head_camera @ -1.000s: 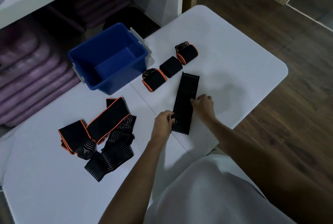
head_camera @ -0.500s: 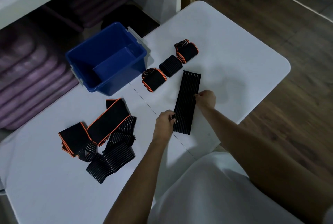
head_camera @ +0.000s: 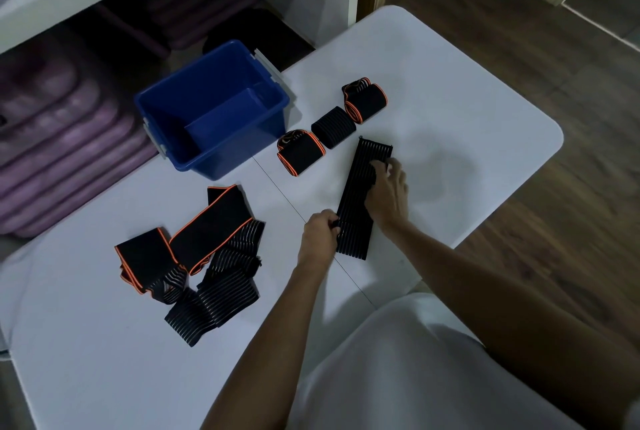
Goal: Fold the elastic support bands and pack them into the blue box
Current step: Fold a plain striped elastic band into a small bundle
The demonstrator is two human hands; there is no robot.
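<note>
A long black ribbed band (head_camera: 356, 218) lies flat on the white table (head_camera: 467, 111). My left hand (head_camera: 320, 235) pinches its left edge near the lower end. My right hand (head_camera: 388, 192) rests on its right side, fingers curled over the edge at mid-length. Three folded bands stand in a row beyond it: one with orange trim (head_camera: 299, 157), a plain black one (head_camera: 333, 127), and another orange-trimmed one (head_camera: 364, 102). The blue box (head_camera: 166, 107) stands open at the table's far left side, with nothing in it that I can see.
A loose heap of unfolded bands (head_camera: 194, 256), black with orange trim and white ribs, lies left of my hands. Purple cushions (head_camera: 62, 139) fill the shelf behind the box. The table's right edge drops to a wooden floor (head_camera: 571, 187).
My right hand has slid farther up the ribbed band's right edge. My left hand has kept its grip near the lower end.
</note>
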